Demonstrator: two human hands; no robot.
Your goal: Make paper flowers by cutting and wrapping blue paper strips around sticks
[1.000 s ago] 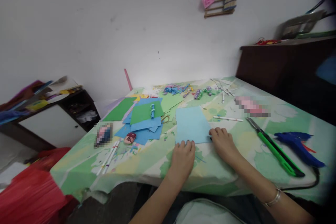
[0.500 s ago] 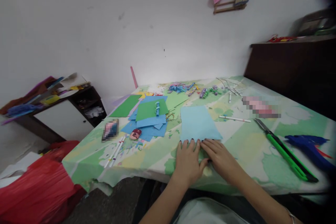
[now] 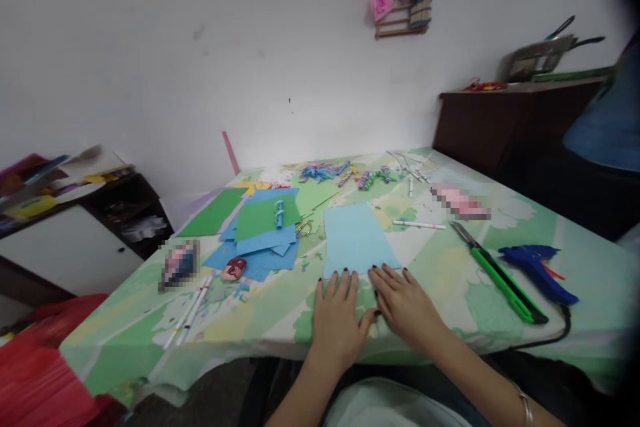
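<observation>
A light blue sheet of paper (image 3: 357, 237) lies flat on the patterned tablecloth in front of me. My left hand (image 3: 337, 320) rests palm down with fingers stretched out, its tips at the sheet's near left edge. Beside it, my right hand (image 3: 403, 303) lies flat too, fingertips on the near right edge. Neither hand grips anything. A white stick (image 3: 419, 225) sits to the right of the sheet. Farther right are a green utility knife (image 3: 505, 280), its blade showing, and a blue glue gun (image 3: 540, 270) with a cord.
Blue and green papers (image 3: 265, 220) are piled left of the sheet, a small blue paper roll (image 3: 279, 215) on top. Gold-handled scissors (image 3: 303, 228) lie beside them. White sticks (image 3: 190, 313) rest near the left front. Curled paper strips (image 3: 320, 172) lie at the back.
The view has turned to the right, so the table things appear farther left. Both hands stay flat at the sheet's near edge, now slightly farther apart.
</observation>
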